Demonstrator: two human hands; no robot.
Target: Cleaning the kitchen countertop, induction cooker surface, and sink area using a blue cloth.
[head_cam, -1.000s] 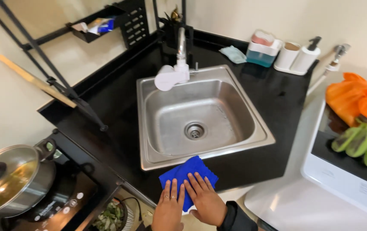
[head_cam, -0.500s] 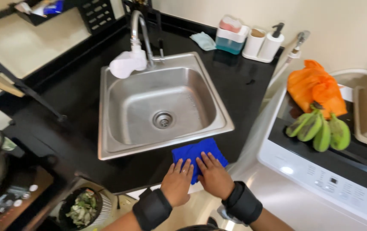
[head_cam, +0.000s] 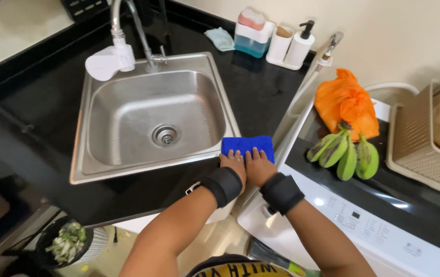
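Blue cloth (head_cam: 248, 145) lies flat on the black counter (head_cam: 261, 97) at the steel sink's (head_cam: 153, 120) right front corner; left hand (head_cam: 233, 165) and right hand (head_cam: 259, 167) press it with flat, unclenched palms, side by side.

Steel sink (head_cam: 127, 169) in black counter (head_cam: 261, 97), curved tap (head_cam: 127, 31) with white head, soap dispenser (head_cam: 300, 46), green bananas (head_cam: 344, 151) beside orange bag (head_cam: 346, 105) on white washing machine (head_cam: 384, 225), beige basket (head_cam: 420, 143)
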